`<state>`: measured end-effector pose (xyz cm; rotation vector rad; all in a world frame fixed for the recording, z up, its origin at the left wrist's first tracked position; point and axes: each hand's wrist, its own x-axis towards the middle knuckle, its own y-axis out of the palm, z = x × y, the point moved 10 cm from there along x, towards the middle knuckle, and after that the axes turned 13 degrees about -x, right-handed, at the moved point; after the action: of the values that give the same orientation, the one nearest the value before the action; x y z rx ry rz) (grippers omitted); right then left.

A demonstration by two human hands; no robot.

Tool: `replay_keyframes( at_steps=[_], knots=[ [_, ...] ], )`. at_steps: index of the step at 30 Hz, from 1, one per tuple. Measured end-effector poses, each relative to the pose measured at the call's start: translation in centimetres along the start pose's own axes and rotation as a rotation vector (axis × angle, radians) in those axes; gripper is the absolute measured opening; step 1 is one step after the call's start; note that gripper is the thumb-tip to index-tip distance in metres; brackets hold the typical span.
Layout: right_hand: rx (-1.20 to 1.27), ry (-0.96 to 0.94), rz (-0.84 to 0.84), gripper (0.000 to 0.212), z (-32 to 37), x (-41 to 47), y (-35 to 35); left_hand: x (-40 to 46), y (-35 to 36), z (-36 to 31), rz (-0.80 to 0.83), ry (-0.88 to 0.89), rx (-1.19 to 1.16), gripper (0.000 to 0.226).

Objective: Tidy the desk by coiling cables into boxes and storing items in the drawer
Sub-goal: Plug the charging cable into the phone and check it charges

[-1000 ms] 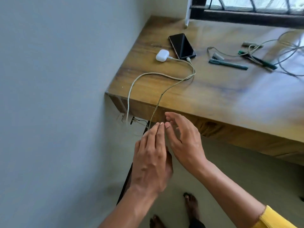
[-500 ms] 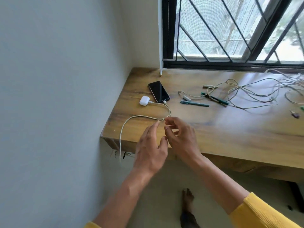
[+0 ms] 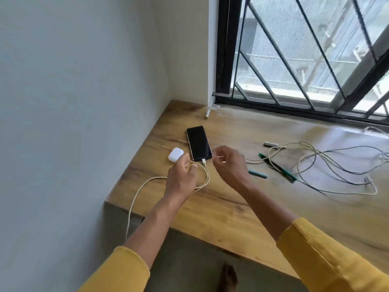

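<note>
Mid-frame on the wooden desk [image 3: 242, 207], left hand [image 3: 182, 178] reached toward the white earbud case [image 3: 175, 154], fingers loosely curled; contact with case or cream cable [image 3: 143, 186] unclear, grip cannot tell. Right hand [image 3: 228, 165] hovered just right of the black phone [image 3: 198, 143], thumb and forefinger pinched together, possibly on something thin, unclear. Cable ran from phone's lower end, looped under left hand, dropped off desk's left edge. Tangled cables [image 3: 328, 163] and green pens [image 3: 277, 168] lay at right.

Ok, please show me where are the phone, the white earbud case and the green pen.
phone [image 3: 199, 143]: head view, middle of the dark screen.
white earbud case [image 3: 174, 154]: head view, top of the lid.
green pen [image 3: 277, 167]: head view, middle of the barrel.
</note>
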<state>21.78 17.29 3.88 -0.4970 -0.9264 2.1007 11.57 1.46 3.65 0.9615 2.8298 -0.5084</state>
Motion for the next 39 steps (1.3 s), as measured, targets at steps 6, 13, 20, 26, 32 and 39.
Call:
replay_keyframes(
  at_steps=[6,13,20,26,32,39],
  knots=[
    [-0.011,0.092,0.116,0.019,-1.6,3.9,1.7,3.6,1.5,0.5,0.027,-0.077,0.018,0.047],
    [0.015,0.165,0.152,0.029,-1.7,6.7,3.9,8.8,2.8,2.1,0.115,-0.175,0.067,0.061],
    [0.014,0.253,0.189,0.038,-1.8,9.2,5.8,12.2,3.2,1.4,0.13,-0.255,0.127,0.063],
    [-0.022,0.282,0.23,0.052,-1.8,11.3,7.1,14.6,3.6,2.5,0.143,-0.336,0.041,0.074],
    [0.089,0.425,0.222,0.033,-4.2,11.7,7.4,15.1,4.5,3.3,0.124,-0.358,-0.113,0.036],
    [0.328,0.434,0.191,0.026,-5.8,10.2,6.4,14.2,5.1,3.5,0.089,-0.32,-0.282,0.043]
  ],
)
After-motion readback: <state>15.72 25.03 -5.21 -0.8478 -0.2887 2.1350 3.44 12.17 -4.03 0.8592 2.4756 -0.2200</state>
